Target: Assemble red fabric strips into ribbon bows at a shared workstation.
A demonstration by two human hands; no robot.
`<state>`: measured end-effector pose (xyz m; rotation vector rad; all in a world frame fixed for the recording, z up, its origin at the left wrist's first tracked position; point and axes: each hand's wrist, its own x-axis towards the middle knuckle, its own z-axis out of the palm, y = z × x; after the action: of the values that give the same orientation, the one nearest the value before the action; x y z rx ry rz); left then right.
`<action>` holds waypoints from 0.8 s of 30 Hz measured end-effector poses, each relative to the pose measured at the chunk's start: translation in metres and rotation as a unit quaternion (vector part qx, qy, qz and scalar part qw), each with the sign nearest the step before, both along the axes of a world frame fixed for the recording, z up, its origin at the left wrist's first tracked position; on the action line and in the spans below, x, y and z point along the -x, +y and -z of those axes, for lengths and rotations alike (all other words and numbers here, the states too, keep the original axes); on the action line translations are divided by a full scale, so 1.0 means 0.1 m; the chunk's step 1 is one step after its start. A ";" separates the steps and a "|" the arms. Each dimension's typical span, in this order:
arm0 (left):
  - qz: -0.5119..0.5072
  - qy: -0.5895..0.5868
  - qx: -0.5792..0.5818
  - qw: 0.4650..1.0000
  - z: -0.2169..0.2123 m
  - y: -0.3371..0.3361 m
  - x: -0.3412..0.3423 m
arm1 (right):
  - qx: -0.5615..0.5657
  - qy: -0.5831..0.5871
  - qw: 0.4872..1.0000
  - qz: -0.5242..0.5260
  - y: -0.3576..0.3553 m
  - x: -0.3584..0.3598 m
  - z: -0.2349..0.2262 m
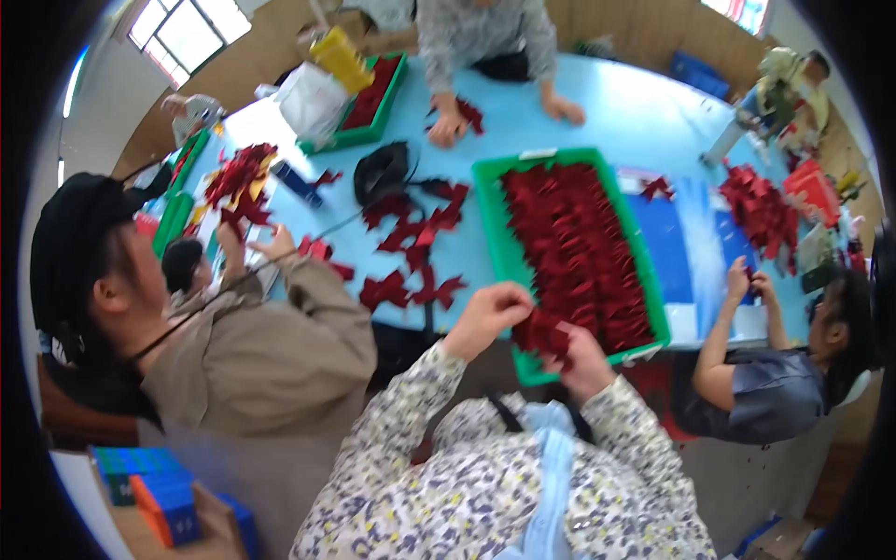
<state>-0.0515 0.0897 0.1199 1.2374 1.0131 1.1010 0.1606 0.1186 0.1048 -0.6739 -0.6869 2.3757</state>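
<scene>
My left hand (487,313) and my right hand (583,359) meet at the near corner of a green tray (492,224) and together hold a dark red folded piece (541,334). The tray is packed with rows of the same dark red pieces (574,247). Both my sleeves are floral. More loose red pieces (415,252) lie on the light blue table (597,107) to the left of the tray.
A person in a tan jacket (252,355) sits close at my left, hands on red pieces. Another person (775,373) sits at my right. Across the table a person's hands (448,126) rest on the top. A second green tray (373,98) and a black pouch (383,173) stand beyond.
</scene>
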 end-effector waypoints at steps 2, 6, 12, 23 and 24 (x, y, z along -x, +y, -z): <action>-0.007 -0.076 0.008 0.997 0.01 0.08 0.03 | -0.065 -0.002 0.998 -0.011 0.14 0.08 -0.13; -0.002 -0.170 0.079 0.982 -0.34 -0.03 0.01 | 0.014 -0.040 0.999 -0.003 -0.05 0.05 -0.35; 0.014 -0.152 0.050 0.987 -0.46 -0.32 -0.05 | 0.007 -0.002 0.999 -0.037 -0.34 -0.04 -0.23; -0.015 -0.135 0.037 0.990 -0.25 -0.38 -0.06 | -0.007 0.009 0.999 -0.052 -0.35 -0.07 -0.01; -0.016 -0.139 0.038 0.989 -0.21 -0.38 -0.04 | -0.009 0.014 0.998 -0.055 -0.36 -0.04 0.01</action>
<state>-0.0476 0.0512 0.1407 0.9780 0.8556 1.2105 0.1650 0.0829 0.1040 -0.6085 -0.7492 2.4724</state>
